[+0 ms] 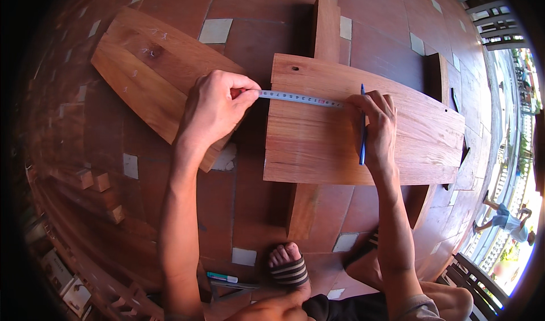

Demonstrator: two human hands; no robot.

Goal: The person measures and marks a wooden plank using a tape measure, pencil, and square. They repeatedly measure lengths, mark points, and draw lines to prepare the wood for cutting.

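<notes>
A pale measuring tape (295,98) stretches between my two hands over a wide wooden board (318,145). My left hand (218,102) pinches the tape just past the board's left edge, fingers closed on it. On the board's upper face my right hand (376,119) holds the tape's other end down, with a blue pen (363,133) also gripped upright along its fingers. The tape's case cannot be made out. A small dark hole (295,69) shows near the board's far left corner. Under my left forearm lies a second wooden board (142,65) with white chalk-like marks.
Wooden beams (326,28) support the wide board from below. Small wood blocks (101,182) sit on the tiled floor (250,196) at left. A green-and-white marker (222,277) lies near my sandalled foot (288,267). Far right, a person (508,221) is outside.
</notes>
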